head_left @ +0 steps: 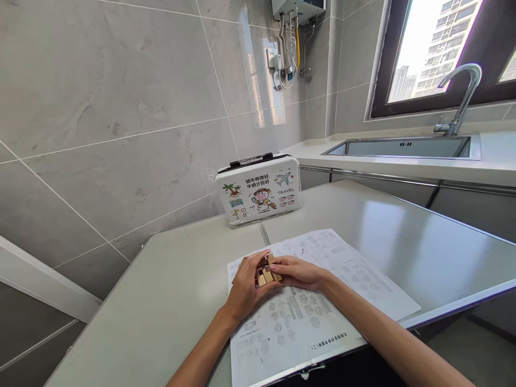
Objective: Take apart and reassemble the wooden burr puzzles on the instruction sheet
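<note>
A small wooden block puzzle (266, 277) of light and dark cubes is held just above a printed sheet. Around its left side my left hand (246, 282) is closed, thumb below and fingers over the far edge. My right hand (297, 271) grips the puzzle from the right, with its fingertips on the upper cubes. Parts of the puzzle are hidden behind the fingers. Under both hands lies the large white instruction sheet (282, 355), printed with drawings of block shapes and facing away from me.
A white carry case (258, 191) with cartoon prints and a black handle stands at the back of the table (173, 290), near the tiled wall. To the right are a counter with a sink (407, 146) and a faucet (463, 99). The table's front edge shows a metal latch (308, 372).
</note>
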Tool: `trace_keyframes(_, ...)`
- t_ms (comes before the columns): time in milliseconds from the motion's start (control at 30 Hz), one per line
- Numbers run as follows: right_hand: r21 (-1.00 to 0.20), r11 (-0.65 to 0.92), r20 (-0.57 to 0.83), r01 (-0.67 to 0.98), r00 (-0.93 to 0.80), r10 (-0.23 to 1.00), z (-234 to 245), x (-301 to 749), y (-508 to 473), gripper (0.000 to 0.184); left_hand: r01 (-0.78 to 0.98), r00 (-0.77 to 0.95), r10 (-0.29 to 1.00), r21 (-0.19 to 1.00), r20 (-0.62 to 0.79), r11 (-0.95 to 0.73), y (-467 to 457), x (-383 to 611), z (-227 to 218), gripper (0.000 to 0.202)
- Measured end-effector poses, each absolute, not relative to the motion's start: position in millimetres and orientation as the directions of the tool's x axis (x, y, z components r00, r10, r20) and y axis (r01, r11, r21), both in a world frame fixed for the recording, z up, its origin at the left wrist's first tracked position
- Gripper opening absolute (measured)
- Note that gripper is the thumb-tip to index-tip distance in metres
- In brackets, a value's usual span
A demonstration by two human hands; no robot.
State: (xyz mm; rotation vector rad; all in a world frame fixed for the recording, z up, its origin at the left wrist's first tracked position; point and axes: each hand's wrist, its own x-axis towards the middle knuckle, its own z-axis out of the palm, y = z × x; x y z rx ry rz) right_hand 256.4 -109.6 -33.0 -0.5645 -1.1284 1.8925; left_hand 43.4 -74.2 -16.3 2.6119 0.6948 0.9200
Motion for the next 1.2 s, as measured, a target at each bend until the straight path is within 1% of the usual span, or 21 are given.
trace_keyframes(100,-0.868,-0.236,0.042,-0.437,-0.537,0.843,-30.7,256.0,-110.8,0.04,0.363,0.679,0.56,0.447,0.474,-0.818,-72.4,43.1,-16.3,0.072)
trace_keyframes(167,-0.859,-0.227,0.063,-0.459,-0.535,0.843,-28.1,255.2,-112.0,0.04,0.355,0.693,0.549,0.441,0.468,-0.824,-71.3,43.1,-16.6,0.066)
trace_keyframes(233,-0.851,-0.223,0.081,-0.475,-0.54,0.838,-26.5,254.6,-112.4,0.038,0.349,0.712,0.529,0.421,0.461,-0.837,-70.4,43.0,-17.2,0.062)
trace_keyframes(300,-0.854,-0.227,0.069,-0.468,-0.535,0.842,-27.3,254.4,-111.3,0.037,0.357,0.727,0.518,0.396,0.45,-0.846,-70.2,42.9,-17.7,0.06)
trace_keyframes(433,-0.866,-0.227,0.003,-0.446,-0.459,0.888,-34.7,255.2,-105.8,0.038,0.36,0.756,0.488,0.346,0.436,-0.866,-71.7,43.3,-17.6,0.063)
trace_keyframes(533,-0.878,-0.198,0.005,-0.436,-0.421,0.907,-38.7,255.8,-103.2,0.04,0.357,0.772,0.472,0.323,0.426,-0.876,-73.1,43.8,-17.6,0.065)
trace_keyframes(700,-0.893,-0.135,0.044,-0.43,-0.381,0.924,-35.0,256.3,-105.2,0.042,0.43,0.751,0.531,0.321,0.392,-0.844,-72.6,43.6,-20.3,0.061)
trace_keyframes(800,-0.908,-0.117,0.04,-0.403,-0.361,0.932,-32.1,256.6,-106.5,0.043,0.412,0.74,0.535,0.356,0.407,-0.839,-71.9,43.1,-22.8,0.062)
trace_keyframes(867,-0.915,-0.1,0.049,-0.391,-0.354,0.934,-31.8,256.6,-106.2,0.045,0.398,0.726,0.547,0.394,0.416,-0.829,-71.8,42.6,-24.4,0.068)
trace_keyframes(967,-0.936,-0.032,0.086,-0.351,-0.315,0.945,-33.1,256.3,-103.5,0.044,0.407,0.659,0.625,0.501,0.418,-0.764,-71.5,42.2,-26.8,0.08)
trace_keyframes(1033,-0.953,0.046,0.122,-0.3,-0.242,0.963,-34.6,256.4,-100.5,0.044,0.383,0.611,0.677,0.595,0.41,-0.707,-71.1,42.4,-27.6,0.084)
trace_keyframes(1100,-0.971,0.123,0.148,-0.205,-0.112,0.983,-36.7,257.0,-97.1,0.044,0.34,0.576,0.707,0.666,0.411,-0.664,-70.8,43.2,-27.1,0.083)
trace_keyframes(1200,-0.982,0.178,0.185,0.07,0.109,0.977,-41.4,258.7,-93.3,0.04,0.322,0.542,0.731,0.702,0.414,-0.636,-71.4,44.7,-24.2,0.072)
